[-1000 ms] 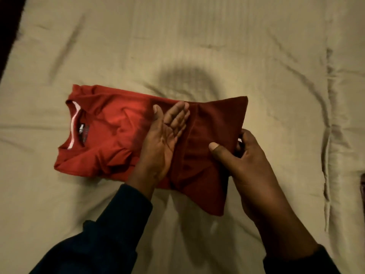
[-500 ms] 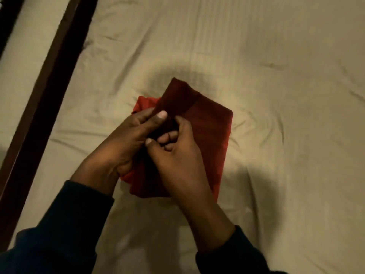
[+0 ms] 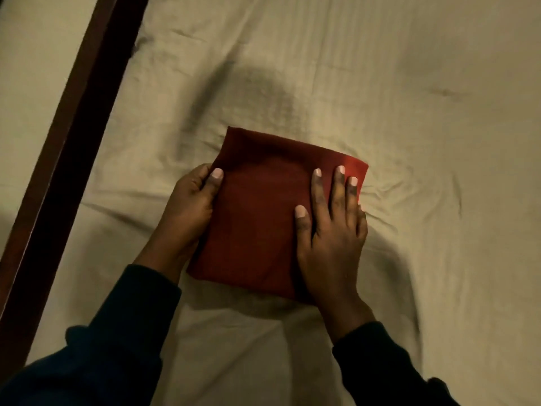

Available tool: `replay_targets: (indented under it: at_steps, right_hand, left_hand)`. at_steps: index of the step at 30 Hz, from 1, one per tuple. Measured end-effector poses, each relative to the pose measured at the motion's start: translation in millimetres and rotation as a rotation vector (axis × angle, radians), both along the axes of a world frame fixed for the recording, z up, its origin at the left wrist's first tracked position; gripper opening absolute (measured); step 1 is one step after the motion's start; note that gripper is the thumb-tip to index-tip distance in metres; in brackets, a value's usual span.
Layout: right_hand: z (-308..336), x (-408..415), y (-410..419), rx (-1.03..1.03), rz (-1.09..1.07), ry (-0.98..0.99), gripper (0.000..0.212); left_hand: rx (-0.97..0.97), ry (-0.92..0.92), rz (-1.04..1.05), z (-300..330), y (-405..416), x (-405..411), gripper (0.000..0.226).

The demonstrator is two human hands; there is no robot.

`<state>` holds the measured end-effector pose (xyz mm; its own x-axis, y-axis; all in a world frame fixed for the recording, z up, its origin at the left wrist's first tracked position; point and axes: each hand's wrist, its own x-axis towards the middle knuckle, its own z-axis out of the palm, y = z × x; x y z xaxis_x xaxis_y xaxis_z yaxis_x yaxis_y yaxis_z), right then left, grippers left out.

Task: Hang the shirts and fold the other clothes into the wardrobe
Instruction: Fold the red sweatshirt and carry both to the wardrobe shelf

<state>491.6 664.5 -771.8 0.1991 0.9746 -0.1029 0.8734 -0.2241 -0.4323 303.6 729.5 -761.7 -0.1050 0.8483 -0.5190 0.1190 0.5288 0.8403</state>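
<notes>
Both hands are on the folded dark-red cotton garment point(image 3: 263, 218); the right hand point(image 3: 332, 230) lies flat with straight fingers pressing its top, the left hand point(image 3: 190, 209) grips its left edge, thumb on top; it sits square and thick on the creased beige bedsheet point(image 3: 409, 112), a dark wooden bed frame point(image 3: 67, 142) off to the left; folding looks finished, so I'd say lifting it whole toward the wardrobe comes next, supported underneath lest the soft layers slip.

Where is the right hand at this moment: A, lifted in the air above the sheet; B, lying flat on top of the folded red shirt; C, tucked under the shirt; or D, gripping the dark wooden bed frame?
B: the right hand lies flat, fingers straight, on the right part of the folded red shirt.
</notes>
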Motion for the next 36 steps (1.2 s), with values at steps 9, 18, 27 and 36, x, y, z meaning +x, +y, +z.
replay_targets:
  at_steps: [9,18,27,36]
  right_hand:
    - [-2.5,-4.1,2.0,0.034,0.019,-0.089,0.06]
    - [-41.0,-9.4,9.9,0.079,-0.074,-0.02,0.058]
    - [-50.1,7.1,-0.1,0.036,-0.111,-0.041,0.058]
    - [-23.4,-2.4,-55.6,0.101,-0.313,0.094,0.058]
  left_hand:
    - [0.697,0.788,-0.378,10.5,-10.3,35.9,0.051]
    - [0.597,0.884,-0.634,-51.2,6.8,30.6,0.063]
    - [0.585,0.922,-0.681,-57.5,9.8,28.5,0.062]
    - [0.571,0.88,-0.713,-24.0,7.9,58.7,0.073]
